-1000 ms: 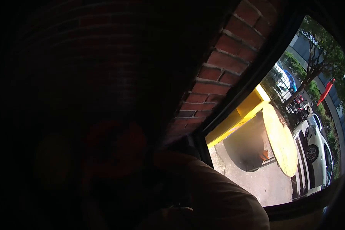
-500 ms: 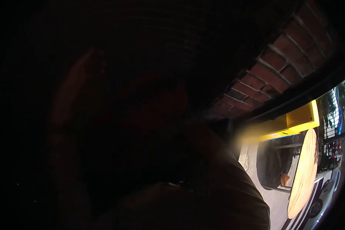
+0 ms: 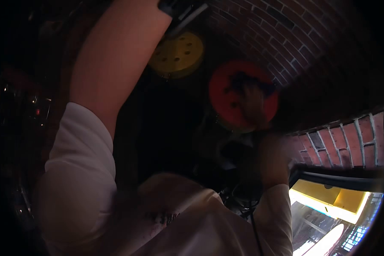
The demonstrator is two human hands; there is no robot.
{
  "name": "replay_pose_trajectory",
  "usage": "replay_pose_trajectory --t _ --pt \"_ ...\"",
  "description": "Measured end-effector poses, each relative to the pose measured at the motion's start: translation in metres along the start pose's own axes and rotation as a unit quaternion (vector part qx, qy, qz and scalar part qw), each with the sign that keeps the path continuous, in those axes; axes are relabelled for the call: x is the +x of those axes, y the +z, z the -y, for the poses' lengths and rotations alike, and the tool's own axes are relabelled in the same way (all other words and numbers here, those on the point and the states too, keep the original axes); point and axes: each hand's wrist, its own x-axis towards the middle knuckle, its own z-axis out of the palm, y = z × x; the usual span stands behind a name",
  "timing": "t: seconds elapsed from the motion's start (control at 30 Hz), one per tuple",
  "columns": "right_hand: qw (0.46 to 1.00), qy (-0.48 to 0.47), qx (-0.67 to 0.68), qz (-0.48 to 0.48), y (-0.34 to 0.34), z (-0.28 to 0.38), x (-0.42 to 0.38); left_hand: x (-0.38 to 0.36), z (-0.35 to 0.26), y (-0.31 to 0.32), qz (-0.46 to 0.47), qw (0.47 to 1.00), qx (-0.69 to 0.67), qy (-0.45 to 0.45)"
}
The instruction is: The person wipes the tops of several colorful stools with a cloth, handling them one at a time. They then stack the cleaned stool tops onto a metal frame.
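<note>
My right hand (image 3: 254,102) reaches over a round red seat-like disc (image 3: 224,89), its fingers closed at a dark bluish item (image 3: 243,81) lying on it; the item looks like cloth, but the light is dim. My left arm (image 3: 119,55) stretches up the left side of the view. A black band (image 3: 168,7) is near its wrist, beside a blurred pale bar (image 3: 190,19), and the left hand itself is out of frame. Close to that wrist is a round yellow disc (image 3: 179,53) with holes in its top.
Brick wall (image 3: 277,34) runs across the upper right, with a brighter brick strip (image 3: 345,143) below it. At the lower right, an opening shows a yellow box-like structure (image 3: 328,198) and a bright pale surface (image 3: 326,243). A thin dark cord (image 3: 255,232) hangs across my shirt.
The view has turned and brightened; both arms, the red disc and the yellow disc now show. The yellow structure and the pale surface sit lower in the frame.
</note>
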Motion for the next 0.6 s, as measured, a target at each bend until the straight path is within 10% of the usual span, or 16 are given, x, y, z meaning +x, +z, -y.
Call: replay_pose_trajectory --t 0.27,0.37,0.6 --pt "0.992 0.095 -0.007 0.088 -0.021 0.019 0.004 -0.076 0.369 0.022 -0.129 0.88 0.315 -0.332" --pt "0.993 0.049 0.008 0.105 -0.025 0.01 0.011 -0.097 0.359 0.061 -0.119 0.857 0.311 -0.394" --pt "0.997 0.036 0.053 -0.041 0.025 -0.031 0.059 -0.12 0.493 0.075 -0.005 0.749 0.653 -0.111"
